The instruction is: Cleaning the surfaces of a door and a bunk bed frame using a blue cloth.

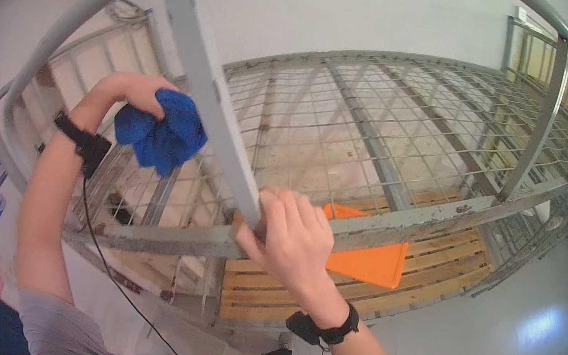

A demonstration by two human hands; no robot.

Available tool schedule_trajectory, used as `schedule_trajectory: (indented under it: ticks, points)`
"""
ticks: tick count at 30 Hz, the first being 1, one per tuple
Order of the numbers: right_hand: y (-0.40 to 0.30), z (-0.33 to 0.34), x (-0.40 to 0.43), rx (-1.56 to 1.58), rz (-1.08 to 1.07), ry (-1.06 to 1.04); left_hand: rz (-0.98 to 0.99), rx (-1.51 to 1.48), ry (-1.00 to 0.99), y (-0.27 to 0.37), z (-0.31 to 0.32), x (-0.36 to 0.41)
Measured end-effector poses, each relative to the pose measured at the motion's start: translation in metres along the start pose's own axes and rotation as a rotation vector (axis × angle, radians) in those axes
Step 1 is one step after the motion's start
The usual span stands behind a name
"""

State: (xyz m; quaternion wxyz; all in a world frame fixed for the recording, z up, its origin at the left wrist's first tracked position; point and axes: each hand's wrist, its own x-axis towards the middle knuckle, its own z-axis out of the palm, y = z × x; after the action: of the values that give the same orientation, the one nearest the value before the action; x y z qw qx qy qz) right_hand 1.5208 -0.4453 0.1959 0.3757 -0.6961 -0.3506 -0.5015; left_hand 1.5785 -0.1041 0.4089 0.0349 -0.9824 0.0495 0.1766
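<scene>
My left hand (142,94) holds a crumpled blue cloth (164,130) left of the grey metal upright (210,82) of a bunk bed frame. The cloth hangs in loose folds over the wire mesh bed base (314,126). Around the foot of that upright, where it meets the rusty side rail (411,220), my right hand (294,235) is closed, with the thumb on the near side. Each wrist wears a black strap with a small device, and a thin black cable runs from the left one.
Below the rail, an orange board (368,260) lies on the wooden slats (432,262) of the lower bunk. A curved guard tube (62,31) arches over the left side. Another metal bed frame (538,50) stands at the back right, and a white wall (344,8) behind.
</scene>
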Motion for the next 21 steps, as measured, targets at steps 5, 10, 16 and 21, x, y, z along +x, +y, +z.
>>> schedule_trajectory:
  ticks: [5,10,16,21]
  points:
    - [-0.017,0.005,0.005,0.073,0.01,-0.003,0.144,-0.601,0.484,-0.235,-0.049,0.108]
    - [-0.001,-0.003,0.0,-0.105,-0.003,-0.052,0.003,0.058,0.987,-0.096,-0.053,0.256]
    - [0.003,0.002,-0.009,-0.137,-0.079,0.04,-0.049,0.101,1.056,-0.068,0.006,0.353]
    - [-0.01,-0.008,0.004,-0.103,-0.059,-0.031,-0.003,0.104,0.817,-0.112,0.025,0.365]
